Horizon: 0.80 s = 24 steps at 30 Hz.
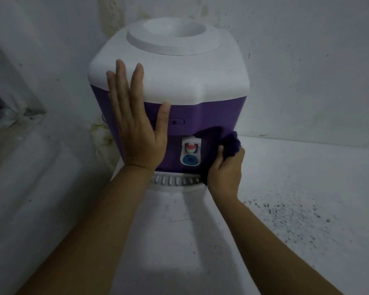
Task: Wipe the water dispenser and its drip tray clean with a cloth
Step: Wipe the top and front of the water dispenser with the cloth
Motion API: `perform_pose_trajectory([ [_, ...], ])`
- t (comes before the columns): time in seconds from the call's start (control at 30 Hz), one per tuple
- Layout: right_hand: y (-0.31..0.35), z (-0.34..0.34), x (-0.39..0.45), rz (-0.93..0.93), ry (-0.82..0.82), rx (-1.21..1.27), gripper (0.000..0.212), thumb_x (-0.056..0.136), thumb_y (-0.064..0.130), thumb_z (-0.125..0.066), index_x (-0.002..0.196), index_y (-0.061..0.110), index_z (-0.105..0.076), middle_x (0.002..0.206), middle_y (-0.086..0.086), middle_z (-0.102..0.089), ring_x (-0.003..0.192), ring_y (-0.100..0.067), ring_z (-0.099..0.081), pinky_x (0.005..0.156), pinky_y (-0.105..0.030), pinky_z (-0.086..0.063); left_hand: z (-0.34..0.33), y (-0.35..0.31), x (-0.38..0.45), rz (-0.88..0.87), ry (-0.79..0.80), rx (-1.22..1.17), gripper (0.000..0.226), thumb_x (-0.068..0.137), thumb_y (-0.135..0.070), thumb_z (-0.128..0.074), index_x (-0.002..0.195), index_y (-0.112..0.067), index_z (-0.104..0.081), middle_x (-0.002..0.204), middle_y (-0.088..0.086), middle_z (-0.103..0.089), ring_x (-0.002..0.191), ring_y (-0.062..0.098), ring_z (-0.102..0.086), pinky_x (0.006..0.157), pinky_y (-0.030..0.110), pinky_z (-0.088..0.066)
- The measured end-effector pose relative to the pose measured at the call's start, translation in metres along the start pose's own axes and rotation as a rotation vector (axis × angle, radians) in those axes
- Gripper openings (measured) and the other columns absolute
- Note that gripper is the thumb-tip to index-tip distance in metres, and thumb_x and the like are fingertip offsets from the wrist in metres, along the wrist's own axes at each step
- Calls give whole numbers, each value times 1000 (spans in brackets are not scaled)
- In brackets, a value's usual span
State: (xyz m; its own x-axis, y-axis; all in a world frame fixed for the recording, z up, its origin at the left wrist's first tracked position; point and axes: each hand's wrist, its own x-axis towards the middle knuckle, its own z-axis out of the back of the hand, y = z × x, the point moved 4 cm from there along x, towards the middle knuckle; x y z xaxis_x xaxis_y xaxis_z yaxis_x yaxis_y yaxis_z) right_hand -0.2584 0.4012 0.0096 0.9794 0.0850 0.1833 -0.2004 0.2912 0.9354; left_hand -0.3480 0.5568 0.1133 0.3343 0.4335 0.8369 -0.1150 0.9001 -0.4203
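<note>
drip tray [175,180] below dispenser [168,81] front

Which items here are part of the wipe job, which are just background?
In use: water dispenser, drip tray, purple cloth in right hand, left hand flat on dispenser.
Background: dark specks on the white surface, stained wall.

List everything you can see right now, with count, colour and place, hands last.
water dispenser: one, white top, purple body, centre, against the wall
tap: one, white with red and blue parts, lower front of dispenser
drip tray: one, white, slotted, at the dispenser's base
cloth: one, dark purple, at the dispenser's lower right side
counter: one, white, dark specks at right
left hand: flat, open, on the dispenser's front
right hand: gripping the cloth
</note>
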Motion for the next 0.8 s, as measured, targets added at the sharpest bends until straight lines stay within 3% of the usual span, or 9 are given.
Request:
perform_pose_trajectory([
  [0.07,-18,-2,-4,-56,72,-108,29,100,31,-40,123,12,-42,110,-1,-55,84,-14,-54,68,-26,-39,0,0,0,7,20,1,62,97,-34,-45,142,6,-29,150,31,-23,142,47,-14,120,48,-11],
  [0.23,-53,5,-8,-267,285,-301,32,100,31,-41,118,6,-47,103,-6,-59,90,-27,-58,71,-29,-37,4,-2,-11,86,1,-99,66,96,-29,-51,145,6,-23,153,30,-15,145,39,-11,120,41,-9],
  [0.3,-52,10,-14,-307,299,-231,31,100,30,-42,122,8,-43,98,-3,-55,83,-23,-55,71,-30,-38,0,3,-44,254,-13,-150,68,93,-28,-55,146,2,-23,155,24,-17,145,28,-16,119,36,-14],
  [0.37,-51,13,-19,-360,315,-104,27,100,30,-44,120,12,-42,96,0,-55,79,-16,-55,72,-32,-43,-6,13,-93,492,23,-208,63,90,-27,-58,143,-6,-30,150,16,-31,139,22,-28,113,41,-30],
  [0.43,-49,13,-24,-443,353,45,25,98,33,-47,116,16,-48,103,-3,-62,88,-19,-60,81,-38,-50,-18,23,-139,779,228,-330,48,92,-21,-58,135,-13,-39,139,9,-43,129,22,-40,100,37,-43],
  [0.5,-45,10,-30,-547,409,197,28,96,35,-51,115,15,-56,106,-9,-67,95,-26,-64,87,-43,-53,-34,26,-172,1061,572,-446,31,96,-24,-52,126,-19,-46,133,6,-51,122,21,-48,92,28,-39],
  [0.6,-35,5,-43,-673,515,384,26,96,32,-51,112,12,-60,105,-12,-69,96,-29,-66,80,-38,-54,-45,23,-197,1411,929,-722,37,100,-34,-41,131,-16,-49,141,9,-48,129,25,-45,106,37,-36],
  [0.7,-30,-2,-54,-780,581,500,27,95,30,-54,110,10,-63,104,-13,-71,97,-29,-67,80,-38,-54,-41,20,-198,1511,946,-1024,40,97,-40,-43,128,-18,-53,134,10,-57,128,26,-50,110,45,-36],
  [0.8,-30,-6,-57,-796,590,503,28,91,30,-60,111,11,-62,104,-12,-71,97,-28,-67,77,-37,-55,-37,25,-198,1378,963,-1132,48,87,-44,-47,131,-25,-52,123,3,-66,119,19,-58,109,44,-38],
])
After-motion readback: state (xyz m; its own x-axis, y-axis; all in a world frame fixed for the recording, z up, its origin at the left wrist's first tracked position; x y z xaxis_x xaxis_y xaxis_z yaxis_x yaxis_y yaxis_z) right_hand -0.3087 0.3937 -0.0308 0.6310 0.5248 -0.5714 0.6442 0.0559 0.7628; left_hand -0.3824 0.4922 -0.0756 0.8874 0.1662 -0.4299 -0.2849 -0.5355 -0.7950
